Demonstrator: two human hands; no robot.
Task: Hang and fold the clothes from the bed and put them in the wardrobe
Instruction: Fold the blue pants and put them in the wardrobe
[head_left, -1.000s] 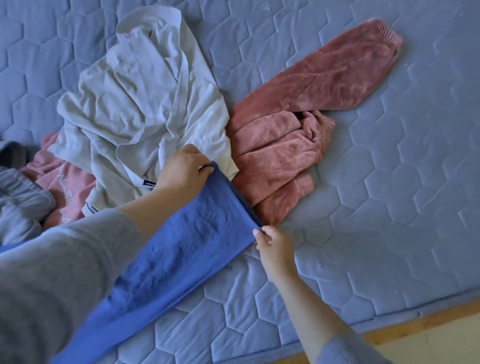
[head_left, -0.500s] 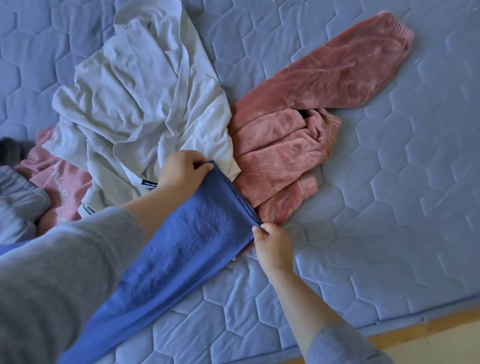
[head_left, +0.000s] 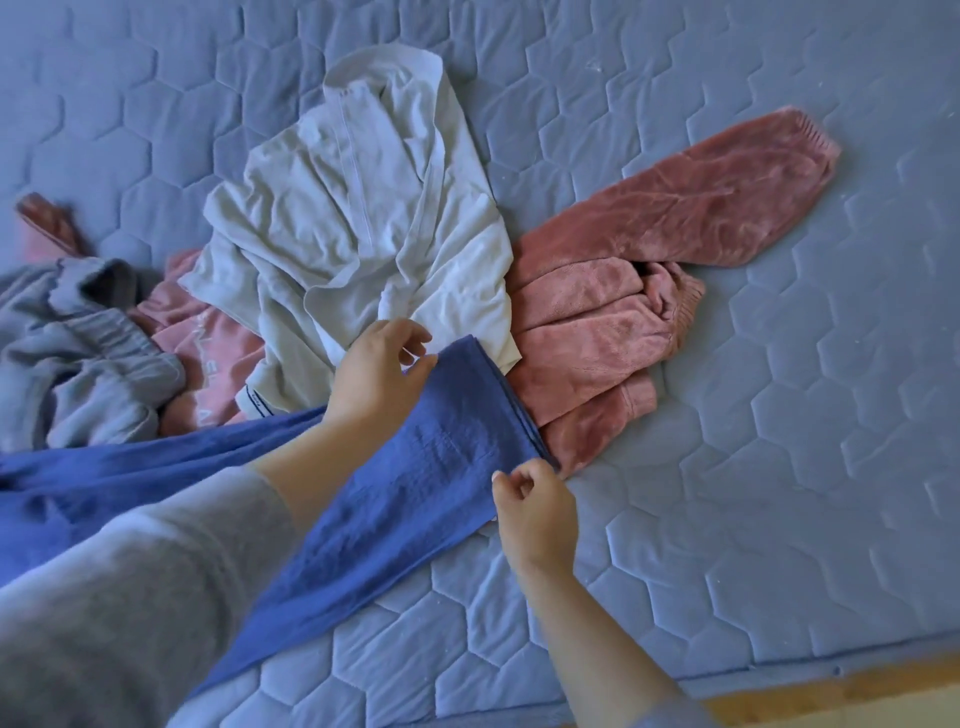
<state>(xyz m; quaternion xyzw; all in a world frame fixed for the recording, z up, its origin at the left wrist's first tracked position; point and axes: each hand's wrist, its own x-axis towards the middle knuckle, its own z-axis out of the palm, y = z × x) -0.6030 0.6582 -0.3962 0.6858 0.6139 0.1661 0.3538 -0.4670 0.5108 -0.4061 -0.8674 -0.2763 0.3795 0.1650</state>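
The blue cloth (head_left: 431, 467) lies on the bed (head_left: 779, 415), its end on the pink heap (head_left: 597, 338), left hand (head_left: 376, 379) fingers slack at one corner, right hand (head_left: 537, 514) fingers curled at the other, hold unclear, so the uneven heap may skew its layers.

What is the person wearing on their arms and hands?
A soft grey long-sleeved top. The left sleeve is big and close to the camera and stops partway up the forearm. Only a bit of the right sleeve shows at the bottom edge. The left hand and right hand are bare: no gloves, rings or watch show.
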